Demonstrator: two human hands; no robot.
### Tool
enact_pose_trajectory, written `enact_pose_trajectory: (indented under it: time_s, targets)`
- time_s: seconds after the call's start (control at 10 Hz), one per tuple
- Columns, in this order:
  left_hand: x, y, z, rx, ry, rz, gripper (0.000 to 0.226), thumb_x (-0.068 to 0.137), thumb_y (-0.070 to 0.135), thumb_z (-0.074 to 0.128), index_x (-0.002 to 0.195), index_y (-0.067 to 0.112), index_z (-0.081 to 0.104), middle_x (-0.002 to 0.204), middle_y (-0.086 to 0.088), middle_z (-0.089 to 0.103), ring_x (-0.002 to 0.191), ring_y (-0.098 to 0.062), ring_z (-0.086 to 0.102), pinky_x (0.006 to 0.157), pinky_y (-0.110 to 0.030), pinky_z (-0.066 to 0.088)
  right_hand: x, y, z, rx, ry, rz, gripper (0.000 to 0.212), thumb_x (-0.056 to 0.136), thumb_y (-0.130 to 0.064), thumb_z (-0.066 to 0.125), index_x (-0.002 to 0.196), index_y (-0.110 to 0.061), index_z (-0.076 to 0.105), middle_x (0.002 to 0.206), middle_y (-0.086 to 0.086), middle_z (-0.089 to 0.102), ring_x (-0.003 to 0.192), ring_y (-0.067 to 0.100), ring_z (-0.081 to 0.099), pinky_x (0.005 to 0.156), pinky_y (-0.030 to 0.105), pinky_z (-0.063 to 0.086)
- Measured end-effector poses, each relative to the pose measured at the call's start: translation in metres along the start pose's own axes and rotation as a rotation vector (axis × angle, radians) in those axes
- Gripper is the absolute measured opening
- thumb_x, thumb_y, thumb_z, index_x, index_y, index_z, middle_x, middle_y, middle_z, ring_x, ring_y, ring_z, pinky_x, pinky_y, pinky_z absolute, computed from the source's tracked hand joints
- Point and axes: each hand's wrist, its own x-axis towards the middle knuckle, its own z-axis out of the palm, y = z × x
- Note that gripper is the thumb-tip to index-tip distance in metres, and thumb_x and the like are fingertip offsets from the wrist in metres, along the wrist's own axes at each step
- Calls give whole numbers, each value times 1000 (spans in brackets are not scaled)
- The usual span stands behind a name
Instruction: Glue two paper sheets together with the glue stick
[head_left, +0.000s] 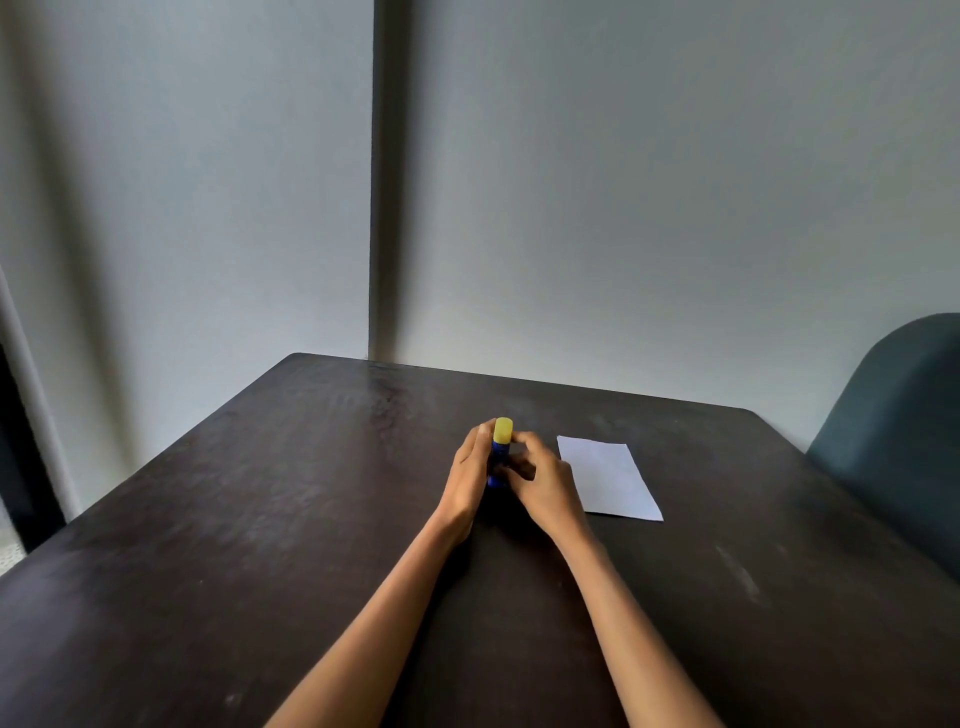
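Blue glue stick between both hands

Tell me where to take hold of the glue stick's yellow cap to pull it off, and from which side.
Pinch the yellow cap around its round sides, coming from above, probably with the right hand. The glue stick stands upright with the cap on top and clear of both hands, while the left hand already steadies the blue body below. The paper lies to the right, out of the way.

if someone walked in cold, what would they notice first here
Most likely the glue stick, blue with a yellow cap, held upright at the middle of the dark table between the left hand and right hand. Next, the white paper lying flat just right of the hands.
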Motion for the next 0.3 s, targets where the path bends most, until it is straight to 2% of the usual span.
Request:
enact_pose_trajectory:
  time_s: [0.1,0.2,0.3]
  targets:
    - [-1,1,1,2,1,3,34,102,34,26,110,26,58,109,-2,63,100,-11,60,78,-17,48,1,-1,0,0,-2,3,37,83,-14,66,117,-25,55,101,-1,71,88,5,64,76,12,45]
    - [-1,1,1,27,25,-7,32,102,36,27,110,27,56,112,-3,62,103,-14,59,82,-22,46,-1,0,0,-17,-20,0,41,83,-14,67,119,-26,53,107,0,70,87,4,62,79,17,49]
    - [1,1,0,15,85,-8,30,101,38,29,116,27,52,116,0,59,109,-14,55,81,-20,46,-1,0,-1,27,-29,3,55,81,-11,67,129,-26,43,117,0,63,96,7,60,86,25,51]
